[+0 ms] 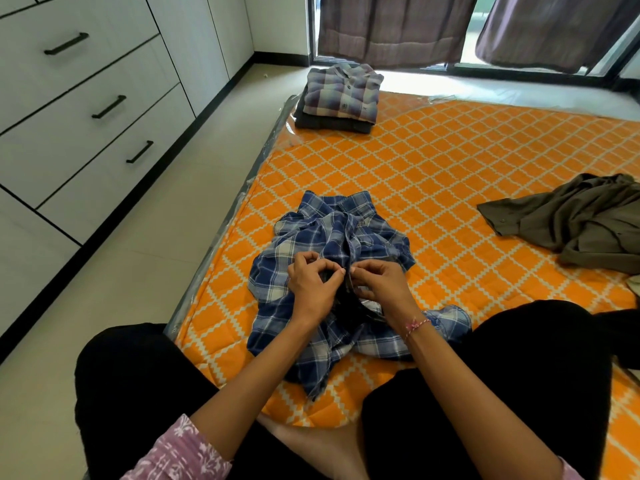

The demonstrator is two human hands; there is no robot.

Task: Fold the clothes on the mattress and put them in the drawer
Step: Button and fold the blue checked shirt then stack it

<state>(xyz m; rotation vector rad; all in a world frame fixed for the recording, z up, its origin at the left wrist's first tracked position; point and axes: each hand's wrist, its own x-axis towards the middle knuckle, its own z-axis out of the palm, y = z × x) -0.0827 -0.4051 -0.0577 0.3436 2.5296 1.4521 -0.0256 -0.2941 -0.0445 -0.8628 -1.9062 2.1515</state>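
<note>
A blue plaid shirt lies rumpled on the orange patterned mattress, collar away from me, right in front of my knees. My left hand and my right hand meet at the shirt's front opening, and each pinches an edge of the fabric between thumb and fingers. At the mattress's far left corner sits a folded grey plaid shirt on top of a folded dark garment. An olive green garment lies crumpled at the right. White drawers with black handles stand along the left wall, all closed.
A strip of pale tiled floor runs between the drawers and the mattress. Brown curtains hang over the window at the far end. My legs in black trousers frame the shirt on both sides.
</note>
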